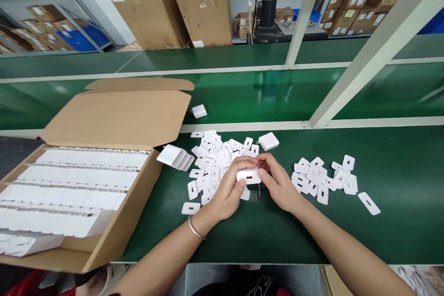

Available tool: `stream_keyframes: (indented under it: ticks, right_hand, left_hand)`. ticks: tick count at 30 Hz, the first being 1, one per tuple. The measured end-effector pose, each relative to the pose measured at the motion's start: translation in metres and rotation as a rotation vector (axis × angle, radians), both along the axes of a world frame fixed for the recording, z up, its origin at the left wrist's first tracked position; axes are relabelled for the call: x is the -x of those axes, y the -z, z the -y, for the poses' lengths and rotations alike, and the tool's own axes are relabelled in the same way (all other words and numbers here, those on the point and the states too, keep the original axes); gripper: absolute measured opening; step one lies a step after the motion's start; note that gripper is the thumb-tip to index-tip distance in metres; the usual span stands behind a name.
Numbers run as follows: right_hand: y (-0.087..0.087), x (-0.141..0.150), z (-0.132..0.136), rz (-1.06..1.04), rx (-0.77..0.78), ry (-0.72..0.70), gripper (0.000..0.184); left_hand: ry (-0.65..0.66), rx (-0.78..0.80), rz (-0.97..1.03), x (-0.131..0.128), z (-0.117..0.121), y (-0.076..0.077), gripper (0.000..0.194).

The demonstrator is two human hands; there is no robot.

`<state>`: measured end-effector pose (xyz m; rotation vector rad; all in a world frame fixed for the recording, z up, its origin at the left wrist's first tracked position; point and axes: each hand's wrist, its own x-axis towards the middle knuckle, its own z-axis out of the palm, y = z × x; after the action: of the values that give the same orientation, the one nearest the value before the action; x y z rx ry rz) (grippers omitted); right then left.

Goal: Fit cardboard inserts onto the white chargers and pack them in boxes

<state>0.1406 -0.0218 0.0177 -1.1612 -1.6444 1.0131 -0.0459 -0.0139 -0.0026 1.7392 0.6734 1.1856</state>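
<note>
Over the green work table, my left hand [229,189] is closed around a white USB charger [255,180], its face with the red-lined port turned toward me. At the charger's right end, my right hand [280,187] has its thumb and fingers closed on it. Behind and left of my hands lies a heap of flat white plastic covers [215,173] with small slots. A smaller group of these covers [314,175] lies to the right. Just below the charger, a dark thin stick [259,193] shows in part. Beyond my hands rests a white charger with prongs [268,141].
At left stands an open cardboard box [138,212] holding rows of white housings. Several hollow white housings [175,157] lie against its right side. Another white charger [199,111] sits on the far ledge. A slanted metal post [360,69] rises at right.
</note>
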Motion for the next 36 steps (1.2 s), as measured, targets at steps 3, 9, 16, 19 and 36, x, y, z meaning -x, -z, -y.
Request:
stream_keyframes:
  ticks: [3,9,16,19,36]
  right_hand:
    - [-0.002,0.000,-0.002,-0.027,0.098,-0.102,0.030]
    - [-0.001,-0.001,-0.002,0.002,0.053,-0.057,0.028]
    - [0.004,-0.001,-0.004,0.014,0.010,-0.027,0.029]
    - [0.003,0.000,-0.004,-0.026,0.040,-0.046,0.032]
    - [0.004,0.000,-0.003,-0.041,0.098,-0.042,0.030]
  left_hand:
    - [-0.060,-0.077,-0.069,0.001,0.001,0.000,0.036]
    - [-0.110,-0.028,-0.210,0.004,0.001,0.001,0.044]
    - [-0.054,0.020,-0.156,0.004,-0.007,-0.001,0.036]
    - [-0.069,-0.004,-0.089,0.003,-0.009,-0.001,0.034]
    - [0.002,0.035,-0.077,0.004,-0.011,-0.002,0.041]
